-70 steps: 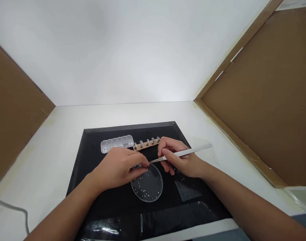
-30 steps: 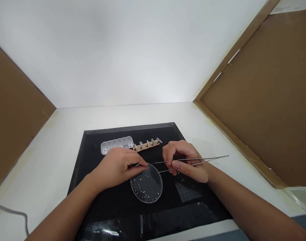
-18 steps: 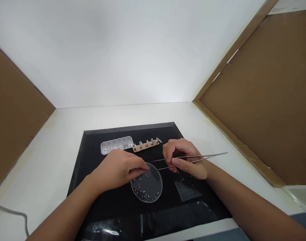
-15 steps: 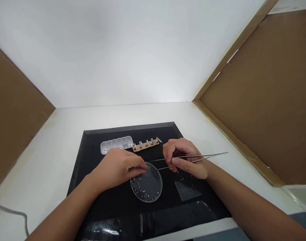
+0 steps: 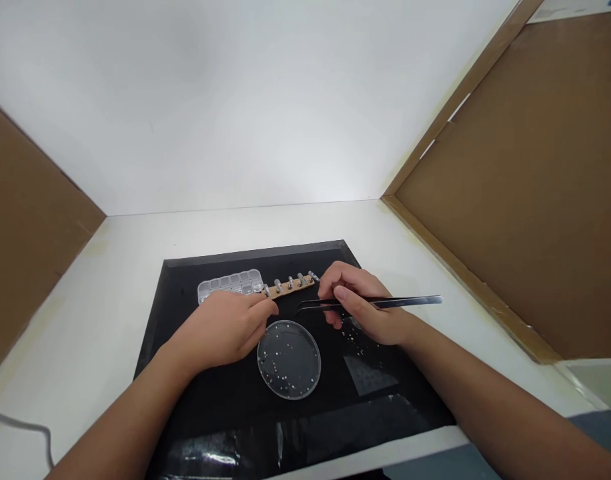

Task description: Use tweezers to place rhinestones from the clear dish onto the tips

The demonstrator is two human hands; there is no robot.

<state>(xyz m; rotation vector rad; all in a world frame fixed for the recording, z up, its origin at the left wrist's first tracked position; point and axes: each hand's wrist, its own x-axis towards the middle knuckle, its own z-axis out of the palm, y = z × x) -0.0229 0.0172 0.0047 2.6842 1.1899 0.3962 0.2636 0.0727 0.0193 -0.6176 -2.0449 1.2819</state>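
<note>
My right hand (image 5: pixel 358 299) is closed around a pair of tweezers (image 5: pixel 413 302), whose bent tips point left above the black mat. Beyond the dish is my left hand (image 5: pixel 235 327), its fingers pressed together by the left end of a small wooden strip (image 5: pixel 303 285) carrying several short metal and clear pieces. Whether those fingers touch the strip or hold something, I cannot make out. A round clear dish (image 5: pixel 289 360) with tiny pale bits scattered in it lies between the hands. Partly hidden behind my left hand is a clear compartment box (image 5: pixel 230 283) with small shiny contents.
Under everything lies a black mat (image 5: pixel 215 407) on a white table (image 5: pixel 135 240). A small clear sheet (image 5: pixel 368 375) and loose tiny bits (image 5: pixel 353 340) are below my right wrist. Cardboard panels (image 5: pixel 525 187) flank both sides; a grey cable (image 5: pixel 25 420) runs at left.
My left hand has moved off the dish rim, away from me towards the strip. The tweezers have turned in my right hand, and their arms now look close together instead of spread.
</note>
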